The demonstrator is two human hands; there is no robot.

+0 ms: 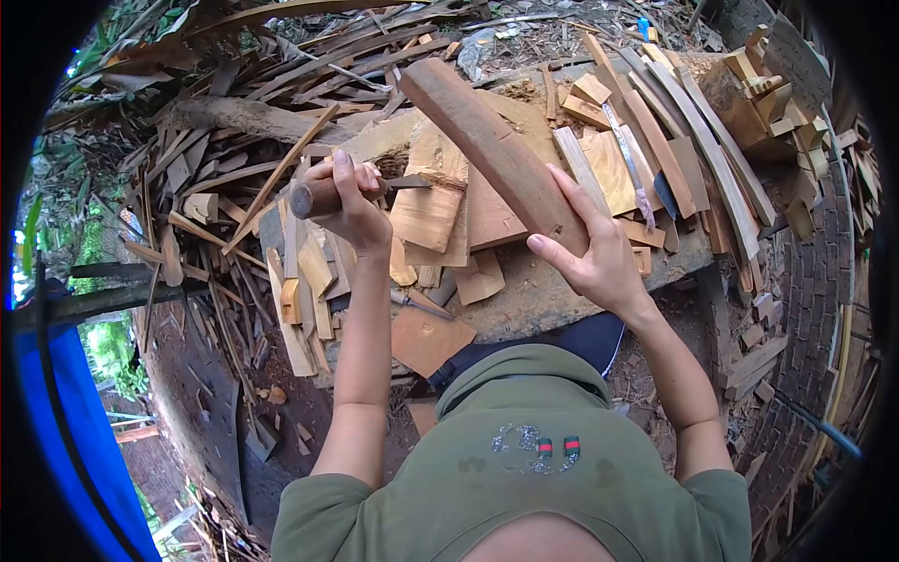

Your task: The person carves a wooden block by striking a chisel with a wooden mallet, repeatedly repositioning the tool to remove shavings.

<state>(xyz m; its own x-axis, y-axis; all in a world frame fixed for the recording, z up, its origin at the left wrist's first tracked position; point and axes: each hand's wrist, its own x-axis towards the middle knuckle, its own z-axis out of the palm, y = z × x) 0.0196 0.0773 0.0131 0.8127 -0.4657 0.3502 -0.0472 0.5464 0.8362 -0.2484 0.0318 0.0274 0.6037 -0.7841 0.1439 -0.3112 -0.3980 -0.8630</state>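
Note:
My left hand (358,204) is closed around the wooden handle of a chisel (316,199). The chisel's blade points right and its tip meets a pale wood block (429,217) near a darker, rough notch at the top. My right hand (595,253) grips the lower end of a thick brown wooden bar (487,145), which slants up and left above the bench. Under the block lie flat boards, and a reddish-brown board (493,211) shows beside it, partly behind the bar.
The workbench (552,314) carries many wood offcuts. Another tool with a wooden handle (405,298) lies near its front edge, and a long blade with a wrapped grip (626,155) lies at right. Scrap strips (215,169) pile up at left; cut blocks (773,108) are stacked far right.

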